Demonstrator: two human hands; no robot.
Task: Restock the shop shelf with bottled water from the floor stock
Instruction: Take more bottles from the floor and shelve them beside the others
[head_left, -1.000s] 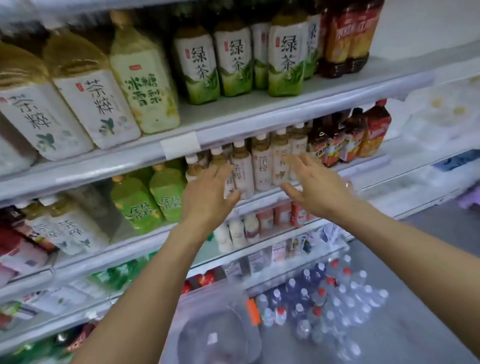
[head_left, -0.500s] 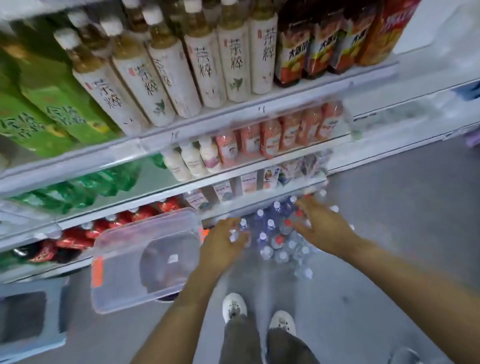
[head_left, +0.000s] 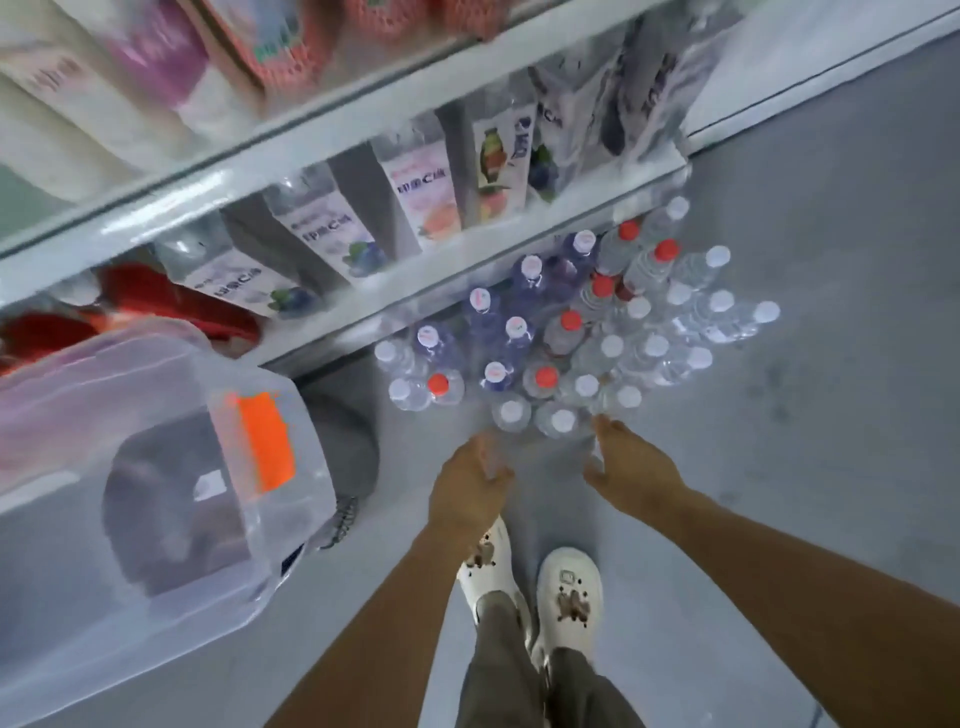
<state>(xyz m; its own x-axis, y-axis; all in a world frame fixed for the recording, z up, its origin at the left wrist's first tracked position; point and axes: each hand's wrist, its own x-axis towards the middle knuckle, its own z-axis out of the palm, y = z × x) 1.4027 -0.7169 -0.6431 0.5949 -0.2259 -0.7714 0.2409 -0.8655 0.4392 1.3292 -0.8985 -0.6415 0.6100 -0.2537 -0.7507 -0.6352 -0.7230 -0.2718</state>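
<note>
Several water bottles (head_left: 571, 338) stand packed together on the grey floor against the foot of the shelf unit (head_left: 467, 270); their caps are white, red or purple-printed. Both my hands reach down at the near edge of this cluster. My left hand (head_left: 470, 488) hangs just below a white-capped bottle (head_left: 511, 413), its fingers loosely curled with nothing plainly held. My right hand (head_left: 631, 470) has its thumb and fingers spread beside another white-capped bottle (head_left: 563, 421). Motion blur hides whether either hand touches a bottle.
A clear plastic bin (head_left: 156, 467) with an orange label stands on the floor at the left. The low shelves hold cartons and labelled drink bottles (head_left: 415, 182). My white shoes (head_left: 569, 587) stand right behind the hands. Open grey floor (head_left: 805, 415) lies to the right.
My view has swung down from the tea shelves to the floor. Both hands have dropped from shelf height to the near edge of the floor bottles.
</note>
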